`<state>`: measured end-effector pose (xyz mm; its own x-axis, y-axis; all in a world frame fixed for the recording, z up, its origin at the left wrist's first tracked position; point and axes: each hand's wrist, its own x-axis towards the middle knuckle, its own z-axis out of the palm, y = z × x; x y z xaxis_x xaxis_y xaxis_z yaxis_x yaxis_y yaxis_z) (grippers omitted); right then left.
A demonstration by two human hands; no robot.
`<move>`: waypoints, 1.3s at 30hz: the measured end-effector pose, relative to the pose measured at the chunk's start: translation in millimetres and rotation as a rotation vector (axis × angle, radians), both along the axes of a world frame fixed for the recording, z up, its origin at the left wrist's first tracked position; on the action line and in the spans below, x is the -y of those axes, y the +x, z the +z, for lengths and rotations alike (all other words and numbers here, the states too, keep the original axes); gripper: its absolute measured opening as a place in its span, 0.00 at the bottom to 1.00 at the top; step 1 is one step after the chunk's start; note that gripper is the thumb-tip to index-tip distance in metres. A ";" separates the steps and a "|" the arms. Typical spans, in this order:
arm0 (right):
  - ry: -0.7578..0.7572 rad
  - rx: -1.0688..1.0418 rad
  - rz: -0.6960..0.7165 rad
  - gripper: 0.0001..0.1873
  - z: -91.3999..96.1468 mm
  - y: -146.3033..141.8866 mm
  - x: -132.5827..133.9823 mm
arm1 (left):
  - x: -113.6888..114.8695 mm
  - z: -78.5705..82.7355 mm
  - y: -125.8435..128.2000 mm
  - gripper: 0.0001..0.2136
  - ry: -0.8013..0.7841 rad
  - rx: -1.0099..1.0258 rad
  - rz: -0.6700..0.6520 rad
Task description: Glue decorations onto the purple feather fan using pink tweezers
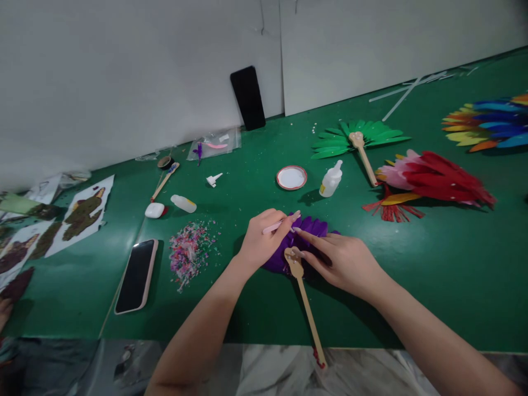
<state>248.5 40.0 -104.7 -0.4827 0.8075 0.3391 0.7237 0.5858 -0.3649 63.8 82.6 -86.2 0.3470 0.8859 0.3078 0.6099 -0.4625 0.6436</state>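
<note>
A purple feather fan (275, 260) lies on the green table in front of me, its wooden handle (307, 305) extending over the near edge with a red cord at the end. My left hand (266, 239) is closed around a slim pale pink tool (273, 226), which looks like tweezers; its tip is over the feathers and partly hidden by fingers. My right hand (344, 261) grips the fan from the right side. Its index fingertip presses the feathers close to the tool, and its thumb rests by the top of the handle.
Beyond the fan stand a white bottle (331, 180) and a red-rimmed lid (291, 177). Green (390, 137) and red feather fans (449, 179) lie right. Colourful bits (188, 253), a phone (137, 276) and a lying bottle (183, 203) are left. Another person's hand (5, 312) shows far left.
</note>
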 end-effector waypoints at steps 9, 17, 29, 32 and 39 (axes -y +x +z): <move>-0.031 0.061 0.001 0.20 -1.3 -2.1 -0.7 | 0.5 -0.1 -0.9 0.16 -0.001 0.001 0.005; -0.026 0.032 -0.022 0.20 1.9 -0.9 -0.1 | 1.2 3.0 -1.3 0.16 -0.008 0.003 0.020; -0.002 -0.007 -0.048 0.19 -0.8 0.7 -1.5 | 2.2 4.3 -0.9 0.16 -0.021 0.013 0.020; -0.029 0.005 -0.039 0.19 0.0 1.1 -1.2 | 1.5 4.8 -1.0 0.16 0.000 0.002 0.034; -0.048 0.008 -0.026 0.19 0.0 2.3 -1.1 | 0.2 6.1 -4.8 0.16 0.007 0.034 0.068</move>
